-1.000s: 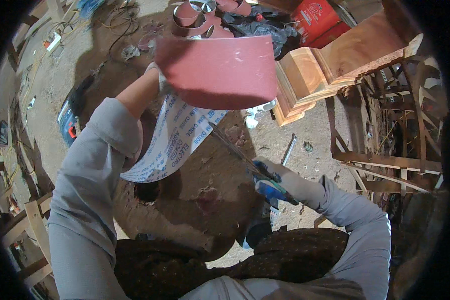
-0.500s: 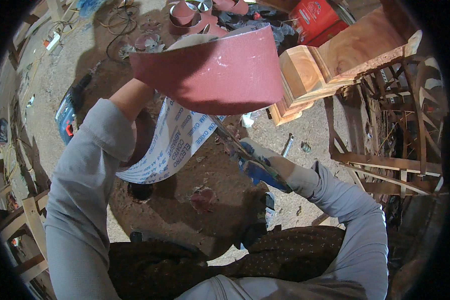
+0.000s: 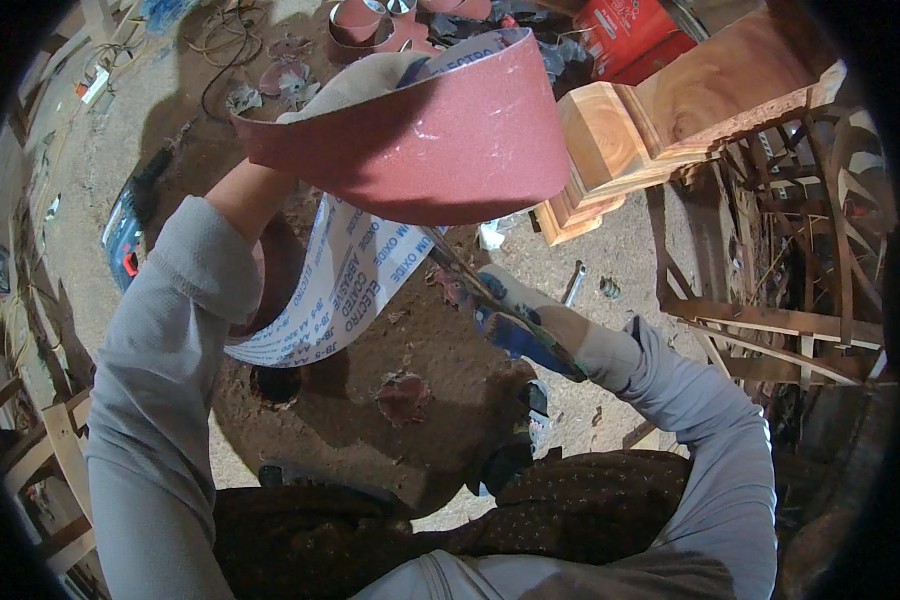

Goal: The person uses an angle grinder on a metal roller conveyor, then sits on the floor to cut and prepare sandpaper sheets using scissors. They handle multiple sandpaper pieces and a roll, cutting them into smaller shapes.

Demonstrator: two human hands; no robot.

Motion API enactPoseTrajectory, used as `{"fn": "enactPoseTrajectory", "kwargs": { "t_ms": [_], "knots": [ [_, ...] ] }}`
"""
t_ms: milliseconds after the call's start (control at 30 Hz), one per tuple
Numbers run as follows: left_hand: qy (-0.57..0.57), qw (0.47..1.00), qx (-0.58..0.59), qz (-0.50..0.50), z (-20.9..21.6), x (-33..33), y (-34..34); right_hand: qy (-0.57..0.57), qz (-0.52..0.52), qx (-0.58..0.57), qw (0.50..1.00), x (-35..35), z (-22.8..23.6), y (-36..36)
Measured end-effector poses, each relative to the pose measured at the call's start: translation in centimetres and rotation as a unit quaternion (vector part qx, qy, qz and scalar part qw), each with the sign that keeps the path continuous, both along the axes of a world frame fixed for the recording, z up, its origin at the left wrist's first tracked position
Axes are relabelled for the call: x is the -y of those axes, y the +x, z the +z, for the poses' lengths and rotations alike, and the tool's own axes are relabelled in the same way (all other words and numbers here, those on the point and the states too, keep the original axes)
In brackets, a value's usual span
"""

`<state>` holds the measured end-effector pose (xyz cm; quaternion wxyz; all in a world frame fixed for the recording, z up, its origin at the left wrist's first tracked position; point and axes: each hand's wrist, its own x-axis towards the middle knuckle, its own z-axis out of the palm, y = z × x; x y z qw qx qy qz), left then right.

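A long strip of red sandpaper [image 3: 420,150] curls in front of me, its white printed backing [image 3: 340,290] hanging below. My left hand [image 3: 355,88], in a pale glove, grips the strip from behind its upper edge; its fingertips are partly hidden by the sandpaper. My right hand [image 3: 525,325], gloved in grey and blue, is closed around a long narrow metal tool [image 3: 458,268]. The tool's far end meets the edge of the backing; its exact kind cannot be made out.
A carved wooden post [image 3: 660,130] stands at the right, near a red can [image 3: 635,40]. Wooden frames [image 3: 790,320] crowd the right side. A blue power tool [image 3: 125,230] lies at the left. Rolled sandpaper pieces [image 3: 370,30] sit at the back. A wrench-like tool [image 3: 575,285] lies on the ground.
My left hand has shifted slightly left and up with the sandpaper, so more of its glove shows. The right hand and its tool have barely moved.
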<state>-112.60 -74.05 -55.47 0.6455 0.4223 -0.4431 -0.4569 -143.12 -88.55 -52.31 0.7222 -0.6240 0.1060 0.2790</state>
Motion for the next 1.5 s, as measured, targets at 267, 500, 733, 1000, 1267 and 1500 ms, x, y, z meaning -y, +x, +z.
{"fn": "enactPoseTrajectory", "kwargs": {
  "t_ms": [267,500,733,1000,1267,1500],
  "knots": [
    [0.013,0.979,0.183,0.087,-2.1,0.8,1.1,-0.161,0.048,0.097,0.981,0.4,-1.5,-0.2],
    [0.048,0.805,0.533,0.257,-3.6,1.0,3.2,-0.467,0.160,0.133,0.860,3.6,-7.3,-1.8],
    [-0.012,0.993,0.049,0.104,-1.1,-0.6,1.1,-0.348,0.122,0.257,0.893,6.0,-9.6,1.7],
    [0.007,0.997,0.052,0.063,-0.7,-1.3,-1.1,-0.002,-0.435,0.251,0.865,1.0,-2.4,12.2],
    [0.156,0.987,-0.003,-0.038,-1.0,-4.3,-4.3,0.102,-0.458,0.286,0.835,3.9,-1.8,14.6],
    [0.224,0.950,-0.211,0.047,-3.4,-3.7,-6.9,-0.215,-0.415,0.321,0.823,9.0,-8.7,14.6]
  ]
}}
